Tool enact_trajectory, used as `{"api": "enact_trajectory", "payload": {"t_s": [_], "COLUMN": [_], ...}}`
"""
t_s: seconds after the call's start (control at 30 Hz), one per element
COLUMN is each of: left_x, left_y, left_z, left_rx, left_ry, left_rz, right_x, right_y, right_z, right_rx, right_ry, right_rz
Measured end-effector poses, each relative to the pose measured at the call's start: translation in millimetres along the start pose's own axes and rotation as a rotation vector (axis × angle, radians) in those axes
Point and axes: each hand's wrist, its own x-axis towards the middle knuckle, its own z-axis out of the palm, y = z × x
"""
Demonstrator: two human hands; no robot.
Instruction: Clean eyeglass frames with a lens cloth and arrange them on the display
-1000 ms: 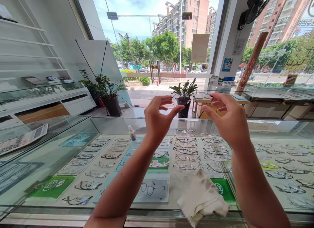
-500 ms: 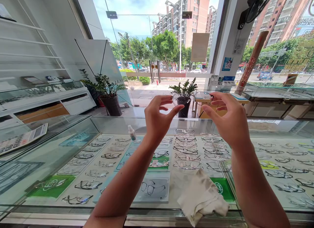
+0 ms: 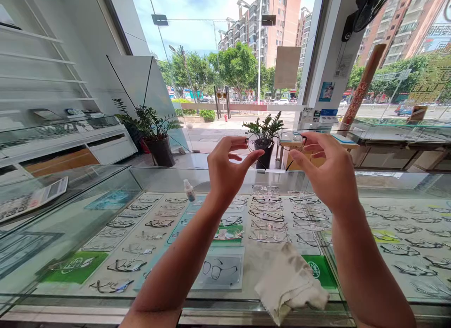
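A pair of thin-rimmed round eyeglasses [image 3: 292, 133] is held up above the glass counter, its lenses facing the window. My left hand [image 3: 230, 163] grips the left edge of the frame with its fingers, thumb below the rim. On the other side my right hand [image 3: 326, 166] pinches the right edge near the hinge, thumb beneath. Dark temple tips show below the lenses. Under my forearms, a crumpled beige cleaning cloth [image 3: 287, 283] lies on the counter top, partly over its front edge.
The glass display case [image 3: 169, 175] holds rows of eyeglasses [image 3: 267, 217]. A small white spray bottle [image 3: 189, 190] stands toward the back left. A calculator [image 3: 45, 196] lies at the left. Beyond are potted plants [image 3: 160, 147] and a glass door.
The eyeglasses have tilted slightly, and their temple tips now show below the lenses. Both hands stay almost in the same place.
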Motion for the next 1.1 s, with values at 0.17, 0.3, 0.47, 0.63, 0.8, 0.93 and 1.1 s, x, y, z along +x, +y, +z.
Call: {"api": "enact_trajectory", "payload": {"t_s": [0.17,0.3,0.47,0.63,0.8,0.93,1.1], "left_x": [1.4,1.6,1.5,0.6,-1.0,-1.5,-1.2], "left_y": [-0.8,-3.1,-5.2,-3.0,0.4,1.1,1.3], "left_z": [1.0,2.0,2.4,1.5,0.2,-0.6,-1.2], "left_rx": [-0.037,-0.043,-0.038,0.038,0.153,0.21,0.254], "left_ry": [-0.011,-0.017,-0.019,0.021,0.075,0.091,0.11], "left_rz": [-0.011,-0.019,-0.009,0.045,0.165,0.246,0.327], "right_x": [0.6,1.0,1.1,0.2,-1.7,-2.2,-2.0], "right_y": [-0.2,0.6,0.6,2.3,3.4,2.5,1.5], "right_z": [0.1,0.3,0.0,1.7,4.4,4.5,4.4], "right_rx": [-0.006,-0.014,-0.007,0.014,0.003,-0.022,-0.046], "right_ry": [0.016,0.02,0.015,-0.025,-0.105,-0.146,-0.168], "right_rz": [-0.023,-0.027,-0.02,0.035,0.1,0.113,0.129]}}
